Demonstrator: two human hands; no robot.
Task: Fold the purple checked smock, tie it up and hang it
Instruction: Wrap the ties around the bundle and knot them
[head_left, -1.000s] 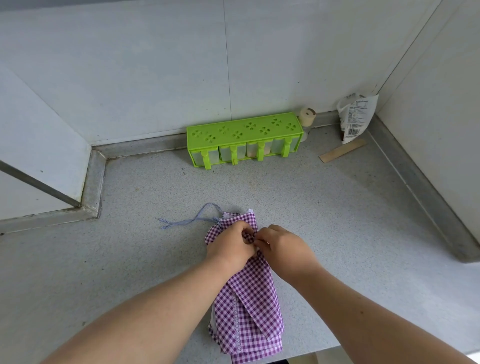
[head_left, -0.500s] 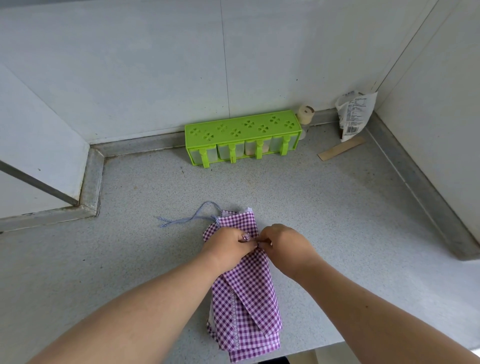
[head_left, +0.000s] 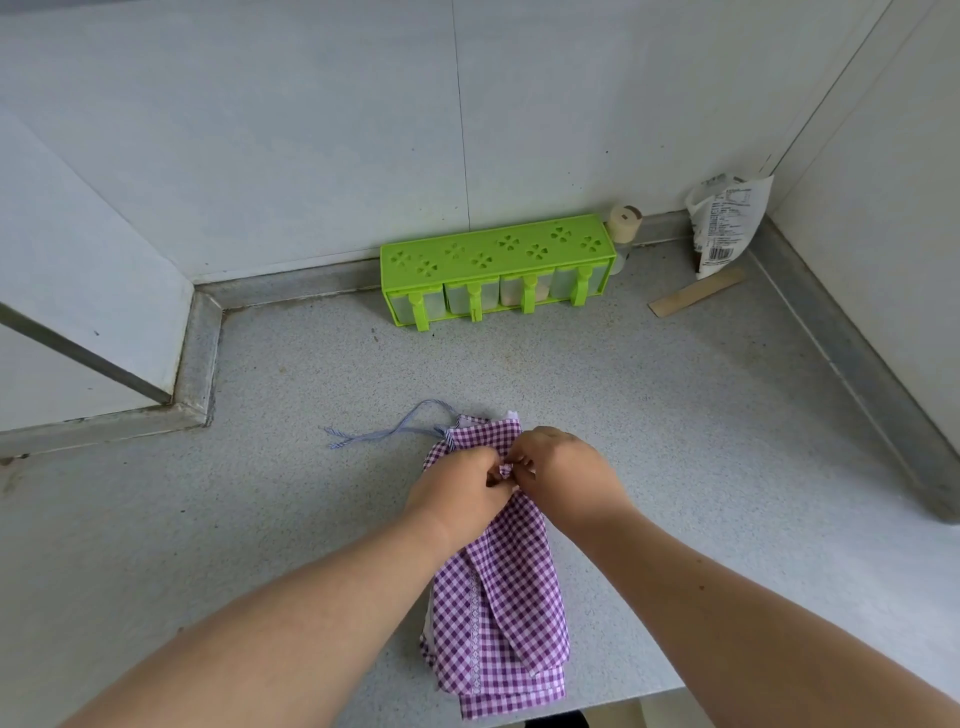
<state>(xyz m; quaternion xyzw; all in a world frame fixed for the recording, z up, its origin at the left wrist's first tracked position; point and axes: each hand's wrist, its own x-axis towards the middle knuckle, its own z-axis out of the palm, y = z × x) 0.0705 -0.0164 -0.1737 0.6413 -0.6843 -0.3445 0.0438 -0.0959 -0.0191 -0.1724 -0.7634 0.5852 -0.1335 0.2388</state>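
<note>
both hands' fingers (head_left: 511, 462) curled, pinching folded smock (head_left: 501, 597) at its upper end.

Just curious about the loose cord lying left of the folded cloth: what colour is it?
Pale blue-lilac, twisted, best seen in the head view: the cord.

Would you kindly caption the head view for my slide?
Left hand and right hand pinch the folded purple checked smock together.
</note>
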